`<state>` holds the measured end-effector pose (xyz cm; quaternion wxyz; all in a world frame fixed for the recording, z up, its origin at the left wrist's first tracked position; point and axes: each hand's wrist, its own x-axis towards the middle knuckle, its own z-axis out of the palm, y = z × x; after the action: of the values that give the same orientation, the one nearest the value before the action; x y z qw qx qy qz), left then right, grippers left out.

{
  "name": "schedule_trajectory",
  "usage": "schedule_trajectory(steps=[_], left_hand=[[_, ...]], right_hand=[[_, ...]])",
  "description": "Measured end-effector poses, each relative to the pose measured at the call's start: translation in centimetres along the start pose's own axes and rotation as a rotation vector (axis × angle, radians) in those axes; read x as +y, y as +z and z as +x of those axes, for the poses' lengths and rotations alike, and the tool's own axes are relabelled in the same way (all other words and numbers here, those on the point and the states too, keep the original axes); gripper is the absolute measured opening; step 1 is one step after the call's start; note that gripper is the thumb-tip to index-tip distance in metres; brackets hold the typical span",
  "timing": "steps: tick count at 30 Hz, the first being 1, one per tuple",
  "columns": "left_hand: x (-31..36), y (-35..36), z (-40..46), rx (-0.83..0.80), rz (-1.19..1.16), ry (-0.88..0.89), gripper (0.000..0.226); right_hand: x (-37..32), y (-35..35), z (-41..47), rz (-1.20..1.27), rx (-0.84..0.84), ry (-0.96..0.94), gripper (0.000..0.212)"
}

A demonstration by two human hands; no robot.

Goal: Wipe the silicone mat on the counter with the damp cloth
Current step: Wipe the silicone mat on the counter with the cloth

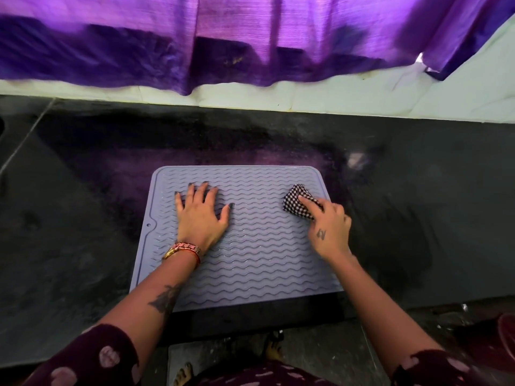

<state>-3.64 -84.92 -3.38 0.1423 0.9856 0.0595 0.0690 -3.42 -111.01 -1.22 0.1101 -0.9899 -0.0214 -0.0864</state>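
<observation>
The silicone mat [250, 246] lies flat on the dark surface [418, 218], straight ahead of the person, its near edge at the surface's front lip and its longer sides running left to right as far as the wide lens lets me judge; wavy ridges run across it the same way. The left hand [202, 215] rests on the mat's left half, fingers spread and flat, palm down — apparently pinning it; the right hand [328, 229] pinches the checked damp cloth [299, 200], bunched small, against the mat near its far right corner, so the right hand is the nearer one to the work. From there the unwiped run, as I judge it, lies leftward and toward the body, along the ridges; the left hand sits in that path and would need to shift. The mat's right edge is just beside the cloth — a stroke outward would slip onto bare surface. A purple curtain [250, 37] hangs behind, well apart.
</observation>
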Motion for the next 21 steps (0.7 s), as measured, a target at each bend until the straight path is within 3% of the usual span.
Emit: schedule_trajectory(steps=[3, 7, 14, 18, 21], left_hand=[[0.1, -0.1, -0.1, -0.001, -0.003, -0.006, 0.070], [0.0, 0.0, 0.0, 0.003, -0.011, -0.001, 0.071], [0.0, -0.1, -0.1, -0.001, -0.004, 0.004, 0.064], [0.1, -0.2, -0.2, 0.001, 0.002, 0.010, 0.058], [0.1, -0.1, -0.2, 0.004, -0.002, 0.016, 0.058]], right_hand=[[0.4, 1.1, -1.0, -0.014, 0.034, -0.033, 0.059], [0.9, -0.6, 0.6, -0.003, -0.102, -0.040, 0.060], [1.3, 0.5, -3.7, 0.019, 0.003, -0.125, 0.057], [1.4, -0.8, -2.2, 0.054, -0.085, -0.117, 0.058], [1.4, -0.5, -4.5, 0.068, 0.012, -0.127, 0.057]])
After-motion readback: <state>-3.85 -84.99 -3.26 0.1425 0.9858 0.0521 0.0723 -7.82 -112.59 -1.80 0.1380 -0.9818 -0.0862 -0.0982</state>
